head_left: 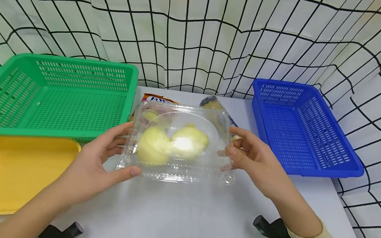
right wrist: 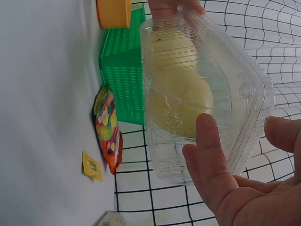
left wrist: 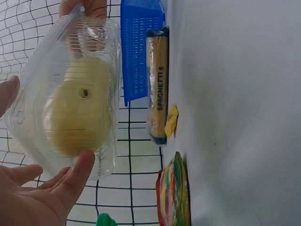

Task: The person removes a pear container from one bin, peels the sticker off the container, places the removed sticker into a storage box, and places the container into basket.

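Between both hands, a clear plastic clamshell box (head_left: 180,173) is held above the white table, its lid closed. Pale yellow, rounded fruits (head_left: 189,143) lie inside, toward its left half; their exact kind is hard to tell. My left hand (head_left: 89,165) grips the box's left side, thumb at the near corner and fingers along the side and underneath. On the opposite side, my right hand (head_left: 261,166) pinches the edge, thumb on the rim and fingers below. Both wrist views show fingertips against the underside of the box (left wrist: 35,108).
Behind the box lie a spaghetti pack (left wrist: 158,84), a colourful FOX'S bag (head_left: 158,98) and a small yellow sachet (right wrist: 91,167). A green basket (head_left: 76,135) and yellow tray (head_left: 24,173) stand left, a blue basket (head_left: 310,166) right. Black wire mesh (head_left: 185,41) encloses the back and right.
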A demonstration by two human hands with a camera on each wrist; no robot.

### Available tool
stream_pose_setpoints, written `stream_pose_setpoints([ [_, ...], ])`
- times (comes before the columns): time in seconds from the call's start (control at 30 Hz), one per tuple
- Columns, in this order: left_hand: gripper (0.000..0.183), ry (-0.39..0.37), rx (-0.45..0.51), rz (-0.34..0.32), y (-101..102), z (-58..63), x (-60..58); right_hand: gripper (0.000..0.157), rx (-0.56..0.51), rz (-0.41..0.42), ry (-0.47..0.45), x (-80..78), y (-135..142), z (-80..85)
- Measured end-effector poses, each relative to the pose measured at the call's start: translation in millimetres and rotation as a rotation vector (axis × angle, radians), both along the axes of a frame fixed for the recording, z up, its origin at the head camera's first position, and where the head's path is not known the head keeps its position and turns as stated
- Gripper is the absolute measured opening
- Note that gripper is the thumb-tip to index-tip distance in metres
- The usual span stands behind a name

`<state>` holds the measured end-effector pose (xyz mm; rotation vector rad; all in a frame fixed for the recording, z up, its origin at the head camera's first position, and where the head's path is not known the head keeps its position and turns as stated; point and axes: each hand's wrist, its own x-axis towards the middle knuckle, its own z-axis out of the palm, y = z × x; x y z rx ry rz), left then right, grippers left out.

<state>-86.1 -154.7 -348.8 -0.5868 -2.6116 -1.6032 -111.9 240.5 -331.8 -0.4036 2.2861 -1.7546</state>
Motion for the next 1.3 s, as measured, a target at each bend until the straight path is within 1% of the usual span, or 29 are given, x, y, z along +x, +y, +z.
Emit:
stream_pose_setpoints([
  [0.07,0.098,-0.016,0.005,0.009,-5.5,4.4,-2.0,0.058,-0.004,-0.003,0.01,-3.3,-5.0,3.3],
  [0.2,0.097,-0.013,-0.001,0.028,-17.5,11.9,-6.7,0.057,-0.024,0.009,0.053,-12.5,-17.4,6.3],
  [0.37,0.096,0.027,0.021,0.019,-33.6,18.3,-15.9,0.056,-0.071,0.017,0.096,-23.9,-36.5,7.6],
  [0.47,0.094,0.025,0.093,-0.003,-44.0,20.8,-22.3,0.056,-0.105,0.015,0.096,-28.9,-48.5,8.9],
  [0.6,0.089,-0.005,0.27,-0.049,-60.7,22.3,-31.3,0.057,-0.115,0.011,0.103,-36.3,-65.4,11.7],
  [0.67,0.087,-0.01,0.327,-0.048,-70.3,22.8,-35.6,0.059,-0.122,0.021,0.117,-41.7,-75.1,13.1],
  [0.7,0.086,-0.009,0.341,-0.037,-75.3,23.2,-37.5,0.06,-0.129,0.028,0.122,-44.8,-80.4,13.9],
  [0.8,0.082,0.018,0.284,0.051,-89.9,24.3,-41.3,0.062,-0.149,0.051,0.127,-54.6,-96.9,16.3],
  [0.83,0.081,0.034,0.243,0.089,-94.5,24.2,-43.1,0.063,-0.157,0.054,0.122,-58.2,-102.2,16.8],
  [0.87,0.08,0.045,0.222,0.118,-99.2,23.7,-44.7,0.063,-0.158,0.057,0.117,-61.3,-107.2,17.5],
  [0.93,0.077,0.076,0.136,0.182,-108.1,23.3,-47.7,0.063,-0.162,0.063,0.101,-67.3,-117.0,19.2],
  [0.97,0.075,0.083,0.128,0.204,-113.1,22.5,-49.6,0.063,-0.167,0.066,0.092,-69.9,-121.7,20.0],
  [1.03,0.073,0.109,0.07,0.254,-122.5,21.4,-53.0,0.064,-0.173,0.073,0.078,-74.6,-131.2,22.0],
  [1.07,0.072,0.113,0.11,0.251,-127.8,20.3,-55.0,0.064,-0.169,0.076,0.074,-76.4,-136.4,23.2],
  [1.1,0.07,0.122,0.098,0.27,-132.6,19.6,-56.5,0.064,-0.169,0.079,0.069,-78.1,-141.5,24.3],
  [1.13,0.068,0.124,0.129,0.277,-137.5,18.5,-58.2,0.064,-0.163,0.082,0.067,-79.9,-146.7,25.1],
  [1.27,0.058,0.109,0.366,0.238,-155.3,12.5,-65.6,0.065,-0.142,0.094,0.058,-87.9,-168.2,27.2],
  [1.3,0.056,0.108,0.392,0.235,-159.6,10.3,-67.1,0.065,-0.135,0.098,0.05,-90.2,-173.4,27.2],
])
